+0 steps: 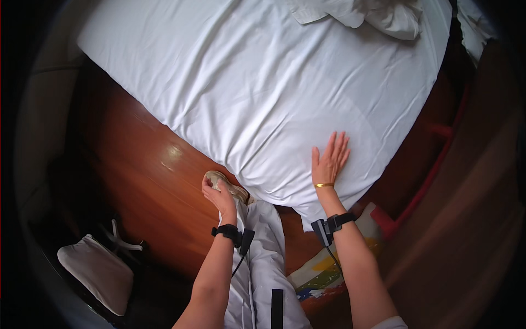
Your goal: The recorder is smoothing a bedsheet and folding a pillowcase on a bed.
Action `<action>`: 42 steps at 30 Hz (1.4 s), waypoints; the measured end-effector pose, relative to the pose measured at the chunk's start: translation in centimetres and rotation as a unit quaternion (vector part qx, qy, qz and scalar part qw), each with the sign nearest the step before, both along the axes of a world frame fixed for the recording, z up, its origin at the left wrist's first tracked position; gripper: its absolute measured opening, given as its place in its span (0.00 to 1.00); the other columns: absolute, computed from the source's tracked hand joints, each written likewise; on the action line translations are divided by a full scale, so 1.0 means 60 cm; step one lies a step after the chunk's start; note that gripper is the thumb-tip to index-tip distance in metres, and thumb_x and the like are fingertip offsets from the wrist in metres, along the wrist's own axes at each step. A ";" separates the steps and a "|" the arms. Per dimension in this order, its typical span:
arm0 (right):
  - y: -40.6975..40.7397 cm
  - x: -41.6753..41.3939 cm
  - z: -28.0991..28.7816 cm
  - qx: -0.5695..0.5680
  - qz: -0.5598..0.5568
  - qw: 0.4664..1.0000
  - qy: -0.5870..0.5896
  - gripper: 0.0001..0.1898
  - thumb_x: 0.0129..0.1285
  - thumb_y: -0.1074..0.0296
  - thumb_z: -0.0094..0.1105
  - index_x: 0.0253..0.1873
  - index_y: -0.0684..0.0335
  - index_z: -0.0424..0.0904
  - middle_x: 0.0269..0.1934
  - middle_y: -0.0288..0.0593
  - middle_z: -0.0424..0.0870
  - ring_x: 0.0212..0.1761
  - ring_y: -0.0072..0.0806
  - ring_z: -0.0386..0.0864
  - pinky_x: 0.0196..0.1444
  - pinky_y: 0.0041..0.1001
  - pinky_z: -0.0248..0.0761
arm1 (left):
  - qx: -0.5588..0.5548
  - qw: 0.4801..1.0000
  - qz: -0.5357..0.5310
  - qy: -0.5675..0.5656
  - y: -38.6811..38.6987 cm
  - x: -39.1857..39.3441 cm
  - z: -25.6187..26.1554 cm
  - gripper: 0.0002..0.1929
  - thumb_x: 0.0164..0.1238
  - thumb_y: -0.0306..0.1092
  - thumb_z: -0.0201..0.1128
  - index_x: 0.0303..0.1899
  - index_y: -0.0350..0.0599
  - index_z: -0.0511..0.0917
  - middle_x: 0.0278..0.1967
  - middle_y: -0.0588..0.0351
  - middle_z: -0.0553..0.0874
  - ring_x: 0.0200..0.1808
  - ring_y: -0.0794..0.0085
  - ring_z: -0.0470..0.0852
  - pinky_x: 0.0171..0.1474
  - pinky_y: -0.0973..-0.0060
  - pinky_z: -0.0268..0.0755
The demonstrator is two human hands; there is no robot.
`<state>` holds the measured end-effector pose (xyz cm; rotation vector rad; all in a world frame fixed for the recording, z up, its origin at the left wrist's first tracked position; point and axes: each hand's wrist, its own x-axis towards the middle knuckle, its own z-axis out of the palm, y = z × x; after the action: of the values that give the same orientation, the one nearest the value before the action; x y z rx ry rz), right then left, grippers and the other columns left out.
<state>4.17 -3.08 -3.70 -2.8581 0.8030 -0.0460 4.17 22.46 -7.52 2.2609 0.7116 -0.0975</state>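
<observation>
A white sheet [254, 90] covers a bed in front of me, with long diagonal wrinkles and finer creases near the closest corner. My right hand [330, 164] lies palm down on the sheet near that corner, fingers spread, a gold bracelet at its wrist. Over the wooden floor, beside the bed's edge, my left hand [220, 197] is held with loosely curled fingers and nothing in it. Both forearms wear black straps with small devices. A bunched white cloth [361, 14] lies on the far part of the sheet.
Reddish wooden floor [156, 172] runs along the bed's left side. A light cushion [98, 273] sits at the lower left beside a white curved object [123, 240]. A colourful mat [324, 273] and a red bar [427, 185] are at the right. My shoe [224, 185] is near the bed edge.
</observation>
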 end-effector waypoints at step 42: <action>-0.145 -0.008 -0.013 -0.042 -0.107 0.991 0.071 0.32 0.55 0.55 0.47 0.64 0.56 0.53 0.65 0.46 0.49 0.68 0.44 0.43 0.65 0.46 0.35 | 0.181 0.801 -0.571 -0.016 -0.372 0.173 0.078 0.39 0.57 0.51 0.53 0.62 0.35 0.46 0.65 0.43 0.46 0.67 0.55 0.39 0.62 0.48 0.28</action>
<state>3.71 -11.76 -4.50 -2.8654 1.1588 0.0996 14.56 0.14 -2.83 2.7258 -0.8192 -0.5257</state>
